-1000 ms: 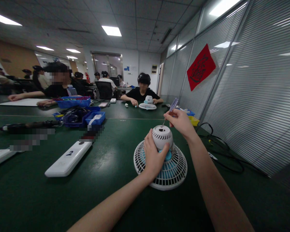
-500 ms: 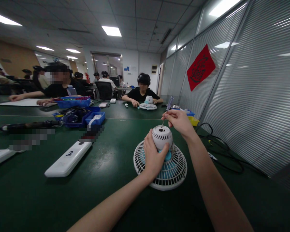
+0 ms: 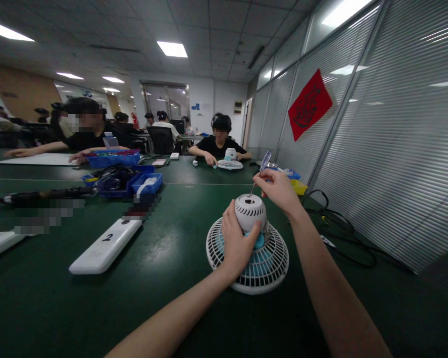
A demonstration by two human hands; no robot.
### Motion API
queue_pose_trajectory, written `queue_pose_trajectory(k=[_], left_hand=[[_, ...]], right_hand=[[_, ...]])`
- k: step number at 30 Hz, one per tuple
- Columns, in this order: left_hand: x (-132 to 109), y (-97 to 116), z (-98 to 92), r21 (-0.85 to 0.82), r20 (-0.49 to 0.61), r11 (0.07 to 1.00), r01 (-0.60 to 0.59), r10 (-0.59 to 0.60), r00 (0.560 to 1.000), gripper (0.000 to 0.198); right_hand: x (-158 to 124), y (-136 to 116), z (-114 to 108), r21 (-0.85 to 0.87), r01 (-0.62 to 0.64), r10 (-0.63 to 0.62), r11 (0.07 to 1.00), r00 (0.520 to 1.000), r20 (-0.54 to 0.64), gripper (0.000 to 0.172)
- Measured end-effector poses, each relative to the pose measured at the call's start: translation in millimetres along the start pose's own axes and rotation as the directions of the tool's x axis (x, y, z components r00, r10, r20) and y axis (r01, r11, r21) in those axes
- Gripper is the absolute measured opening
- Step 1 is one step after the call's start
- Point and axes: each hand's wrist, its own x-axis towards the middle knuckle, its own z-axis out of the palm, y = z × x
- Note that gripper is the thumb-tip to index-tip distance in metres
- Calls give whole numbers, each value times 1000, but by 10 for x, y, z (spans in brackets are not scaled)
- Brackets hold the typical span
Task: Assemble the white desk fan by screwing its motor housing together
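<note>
A small white and light-blue fan (image 3: pixel 263 286) lies face down on the green table, its round grille under the white motor housing (image 3: pixel 251 211). Wrapped around the housing's left side is my left hand (image 3: pixel 239 238), thumb at the front by a blue part. My right hand (image 3: pixel 274 186) pinches a screwdriver (image 3: pixel 265 161) with a clear purplish handle. The screwdriver leans to the right, and its thin shaft reaches down to the top of the housing, close to a dark opening there. The very tip is too small to make out.
Left of the fan lies a white device marked 2 (image 3: pixel 106 246). Blue bins (image 3: pixel 129 186) with cables stand behind it. A black cable (image 3: pixel 353 231) loops on the right near a yellow bin (image 3: pixel 298 187). Across the table a person (image 3: pixel 219 144) handles another fan (image 3: pixel 230 163).
The screwdriver has tilted further to the right, with my right hand shifting slightly that way. My left hand and the fan stay in place.
</note>
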Motion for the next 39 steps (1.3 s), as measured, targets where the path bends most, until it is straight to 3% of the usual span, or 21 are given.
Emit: queue_pose_trajectory(k=[10, 21, 31, 39], left_hand=[[-12, 4, 1, -7, -10, 1000, 0, 0, 1000, 69], [-11, 30, -9, -18, -7, 1000, 12, -12, 1000, 69], [-12, 28, -7, -9, -6, 1000, 9, -9, 1000, 69], [-15, 20, -2, -9, -17, 1000, -6, 6, 1000, 67]], right_hand=[[-26, -57, -18, 66, -18, 17, 998, 1000, 26, 18], [11, -39, 15, 220, -50, 34, 974, 996, 78, 9], [-31, -28, 15, 19, 79, -79, 997, 997, 6, 13], [-29, -54, 32, 118, 1, -4, 993, 1000, 29, 18]])
